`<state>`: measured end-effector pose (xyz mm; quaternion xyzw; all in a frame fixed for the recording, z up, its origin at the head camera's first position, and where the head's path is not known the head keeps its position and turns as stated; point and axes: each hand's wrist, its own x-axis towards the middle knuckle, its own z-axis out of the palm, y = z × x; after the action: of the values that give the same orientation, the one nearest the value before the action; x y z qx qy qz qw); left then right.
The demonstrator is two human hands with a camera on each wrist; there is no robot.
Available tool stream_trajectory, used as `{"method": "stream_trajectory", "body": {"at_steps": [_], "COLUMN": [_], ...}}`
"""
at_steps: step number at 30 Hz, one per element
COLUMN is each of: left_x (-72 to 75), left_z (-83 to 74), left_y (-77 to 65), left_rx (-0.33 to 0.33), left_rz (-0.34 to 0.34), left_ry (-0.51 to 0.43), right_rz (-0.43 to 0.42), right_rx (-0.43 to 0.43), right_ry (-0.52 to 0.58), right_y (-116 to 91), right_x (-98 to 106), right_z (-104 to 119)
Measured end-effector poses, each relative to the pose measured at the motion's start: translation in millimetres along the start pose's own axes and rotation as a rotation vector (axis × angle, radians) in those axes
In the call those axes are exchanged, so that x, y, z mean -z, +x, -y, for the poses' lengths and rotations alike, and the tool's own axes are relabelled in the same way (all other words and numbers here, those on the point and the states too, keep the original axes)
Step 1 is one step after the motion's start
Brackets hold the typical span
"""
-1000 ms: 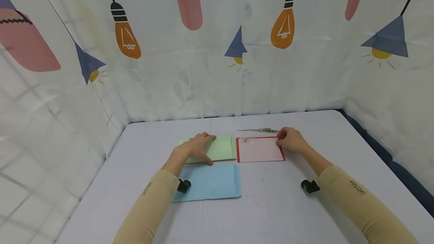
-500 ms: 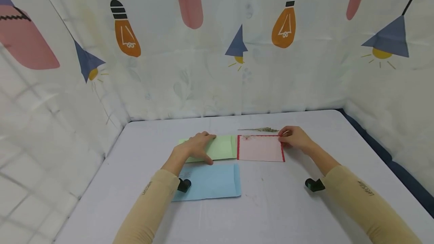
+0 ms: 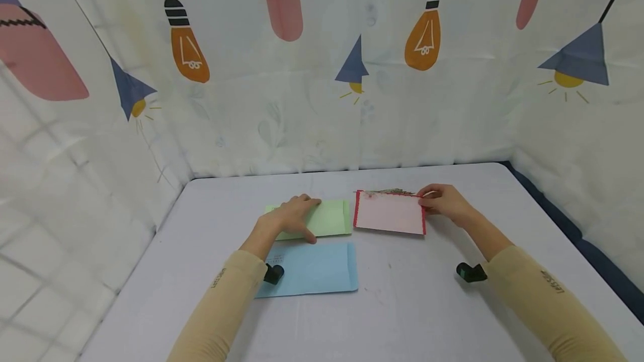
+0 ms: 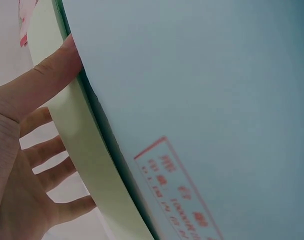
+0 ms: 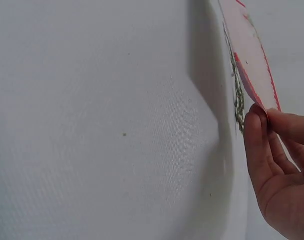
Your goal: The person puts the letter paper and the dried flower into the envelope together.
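My left hand (image 3: 289,219) rests spread across a green envelope (image 3: 329,219), thumb at its near edge and fingers toward its far edge. Just in front of it lies a light blue envelope (image 3: 317,272), whose red printed box (image 4: 176,190) shows large in the left wrist view. To the right, my right hand (image 3: 445,203) pinches the top right corner of a pink card (image 3: 389,215) with a red edge, thumb on one side and fingertips on the other. The card is tilted up from the table and overlaps a dried flower sprig (image 5: 238,97) behind it.
A white-covered table (image 3: 402,306) carries everything. Hanging white cloth with printed lamps and bulbs (image 3: 422,41) encloses its back and sides. Small black devices (image 3: 471,272) sit at both wrists, and a dark strip (image 3: 573,228) runs beside the table's right edge.
The right hand has lifted the pink card and moved it slightly away and to the right, so its top edge covers part of the sprig. The left hand has stayed in place.
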<state>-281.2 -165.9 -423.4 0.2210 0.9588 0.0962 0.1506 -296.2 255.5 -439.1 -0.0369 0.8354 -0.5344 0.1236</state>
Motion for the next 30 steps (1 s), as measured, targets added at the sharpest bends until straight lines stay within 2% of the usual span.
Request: {"method": "stream_trajectory", "body": {"at_steps": [6,15,30], "left_x": [0.8,0.1,-2.4], "left_z": [-1.2,-2.6,0.9], "left_y": [-0.4,-0.9,0.9], "left_rx": [0.013,0.019,0.019], "left_rz": [-0.003,-0.006,-0.008], "left_ry": [0.004,-0.010,-0.010], "right_rz": [0.007,0.028,0.001], "right_rx": [0.010,0.026,0.069], "right_ry": [0.026,0.050,-0.054], "right_y": [2.2,4.5,9.6], "right_x": [-2.5,-16.5,-28.8], "right_z": [3.1,10.8,12.1]}}
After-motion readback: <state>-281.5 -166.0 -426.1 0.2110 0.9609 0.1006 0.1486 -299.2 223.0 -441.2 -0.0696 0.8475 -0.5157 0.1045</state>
